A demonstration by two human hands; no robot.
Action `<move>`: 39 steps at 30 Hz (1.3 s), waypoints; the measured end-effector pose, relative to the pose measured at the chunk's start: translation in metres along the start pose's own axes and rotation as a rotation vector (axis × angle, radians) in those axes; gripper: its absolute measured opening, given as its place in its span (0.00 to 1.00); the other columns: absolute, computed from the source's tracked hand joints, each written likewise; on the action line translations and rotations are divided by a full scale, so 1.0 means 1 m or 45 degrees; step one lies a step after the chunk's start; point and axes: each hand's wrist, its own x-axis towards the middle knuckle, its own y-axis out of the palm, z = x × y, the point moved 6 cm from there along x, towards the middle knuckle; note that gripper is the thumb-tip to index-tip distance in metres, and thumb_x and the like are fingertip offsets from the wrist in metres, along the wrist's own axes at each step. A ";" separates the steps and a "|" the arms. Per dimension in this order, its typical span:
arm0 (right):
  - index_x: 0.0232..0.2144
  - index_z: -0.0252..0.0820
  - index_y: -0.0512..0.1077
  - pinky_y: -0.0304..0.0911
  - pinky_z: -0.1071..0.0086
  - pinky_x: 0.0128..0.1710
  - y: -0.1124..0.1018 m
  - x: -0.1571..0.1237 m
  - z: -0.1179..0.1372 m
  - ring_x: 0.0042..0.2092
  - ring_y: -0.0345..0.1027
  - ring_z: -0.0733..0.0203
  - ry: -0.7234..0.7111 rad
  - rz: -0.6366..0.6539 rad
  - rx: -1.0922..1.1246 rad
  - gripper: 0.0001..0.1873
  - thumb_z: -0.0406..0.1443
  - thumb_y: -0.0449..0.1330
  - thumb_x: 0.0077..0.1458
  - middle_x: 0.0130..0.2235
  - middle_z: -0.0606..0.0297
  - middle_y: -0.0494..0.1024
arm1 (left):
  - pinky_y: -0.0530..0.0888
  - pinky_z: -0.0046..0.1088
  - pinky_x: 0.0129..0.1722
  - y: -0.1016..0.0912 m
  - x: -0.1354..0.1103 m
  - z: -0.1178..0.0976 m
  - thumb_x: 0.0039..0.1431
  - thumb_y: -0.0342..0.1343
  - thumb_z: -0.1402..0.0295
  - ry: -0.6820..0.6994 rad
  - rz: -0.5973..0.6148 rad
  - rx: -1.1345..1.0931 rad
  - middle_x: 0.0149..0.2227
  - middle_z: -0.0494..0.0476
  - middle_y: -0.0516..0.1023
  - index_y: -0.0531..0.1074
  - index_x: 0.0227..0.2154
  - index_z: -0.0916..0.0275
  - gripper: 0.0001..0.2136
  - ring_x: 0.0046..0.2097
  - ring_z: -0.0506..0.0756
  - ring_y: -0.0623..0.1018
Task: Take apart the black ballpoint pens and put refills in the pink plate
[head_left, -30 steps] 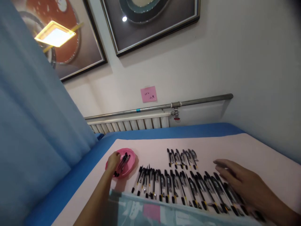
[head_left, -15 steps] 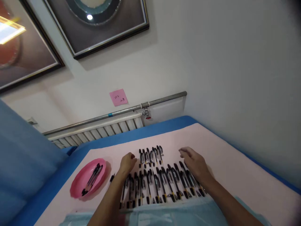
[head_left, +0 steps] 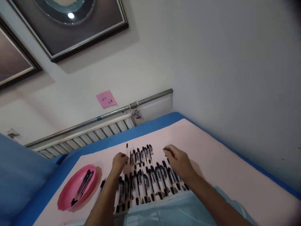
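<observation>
Two bare hands reach out over a pink sheet (head_left: 211,163) that covers a blue-topped table (head_left: 155,125) set against a white wall. The left hand (head_left: 119,161) is closed in a pinch around a single black-capped pen (head_left: 127,152), which stands upright, lifted at the left end of the short back row of pens (head_left: 142,153). The right hand (head_left: 179,160) hovers just above the right end of the long front row of pens (head_left: 147,185), its fingers loosely curled and its fingertips drawn near each other, with nothing visibly in its grip. The pens in both rows lie side by side, clear-bodied with black caps, the back row just beyond the front one. Left of the rows sits a pink plate (head_left: 67,197) holding a few pens (head_left: 82,187), and one loose pen (head_left: 101,187) lies on the sheet between the plate and the left forearm. A pale teal cloth (head_left: 169,212) covers the near edge below the forearms. Behind the table run a white radiator (head_left: 94,135) and a grey pipe (head_left: 150,95). A pink sticky note (head_left: 105,99) is stuck on the wall under two framed pictures (head_left: 94,29).
</observation>
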 end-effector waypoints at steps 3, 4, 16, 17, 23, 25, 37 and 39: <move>0.31 0.40 0.70 0.60 0.69 0.31 0.009 -0.001 -0.008 0.30 0.67 0.61 0.158 0.087 0.097 0.14 0.41 0.48 0.50 0.28 0.63 0.74 | 0.68 0.22 0.32 0.001 -0.031 -0.027 0.51 0.46 0.68 0.167 -0.025 -0.223 0.37 0.59 0.76 0.68 0.40 0.66 0.14 0.36 0.51 0.75; 0.34 0.39 0.70 0.61 0.69 0.32 0.013 -0.002 -0.012 0.31 0.68 0.61 0.226 0.109 0.175 0.15 0.42 0.49 0.51 0.31 0.62 0.74 | 0.68 0.21 0.32 0.006 -0.044 -0.039 0.50 0.47 0.68 0.225 -0.008 -0.276 0.36 0.56 0.76 0.69 0.38 0.64 0.13 0.35 0.50 0.75; 0.28 0.40 0.65 0.61 0.74 0.21 0.016 -0.005 -0.020 0.22 0.64 0.68 0.453 -0.042 0.764 0.11 0.43 0.52 0.49 0.22 0.70 0.68 | 0.66 0.22 0.33 0.020 -0.074 -0.077 0.52 0.50 0.66 0.514 0.071 -0.296 0.34 0.53 0.74 0.69 0.37 0.61 0.11 0.34 0.49 0.72; 0.30 0.41 0.65 0.59 0.75 0.18 0.015 -0.005 -0.019 0.20 0.61 0.69 0.473 -0.060 0.788 0.12 0.43 0.52 0.49 0.21 0.71 0.66 | 0.66 0.22 0.35 0.012 -0.056 -0.059 0.53 0.48 0.65 0.335 0.006 -0.111 0.36 0.53 0.75 0.69 0.38 0.60 0.11 0.36 0.49 0.73; 0.39 0.45 0.64 0.41 0.80 0.09 0.022 -0.010 -0.017 0.13 0.45 0.74 0.627 0.150 0.760 0.16 0.46 0.51 0.49 0.17 0.77 0.59 | 0.67 0.27 0.31 0.012 0.012 0.012 0.45 0.56 0.71 -0.068 0.145 0.195 0.27 0.58 0.76 0.71 0.26 0.65 0.04 0.34 0.56 0.76; 0.39 0.45 0.65 0.41 0.81 0.10 0.025 -0.011 -0.018 0.14 0.45 0.74 0.646 0.228 0.703 0.17 0.46 0.51 0.50 0.17 0.76 0.60 | 0.68 0.28 0.31 0.022 0.020 0.022 0.48 0.56 0.67 -0.119 0.216 0.238 0.25 0.56 0.75 0.70 0.25 0.66 0.06 0.31 0.54 0.76; 0.37 0.44 0.67 0.48 0.75 0.15 0.018 -0.010 -0.013 0.15 0.51 0.70 0.436 0.221 0.432 0.17 0.47 0.47 0.53 0.19 0.73 0.63 | 0.67 0.28 0.28 0.032 0.038 0.014 0.44 0.56 0.67 -0.141 0.263 0.248 0.15 0.59 0.71 0.68 0.15 0.64 0.08 0.29 0.59 0.77; 0.31 0.43 0.67 0.49 0.74 0.17 0.016 -0.009 -0.013 0.17 0.53 0.70 0.410 0.208 0.345 0.15 0.46 0.47 0.53 0.19 0.71 0.64 | 0.67 0.29 0.26 0.034 0.039 0.015 0.41 0.56 0.70 -0.154 0.244 0.215 0.12 0.60 0.70 0.67 0.12 0.64 0.08 0.28 0.61 0.77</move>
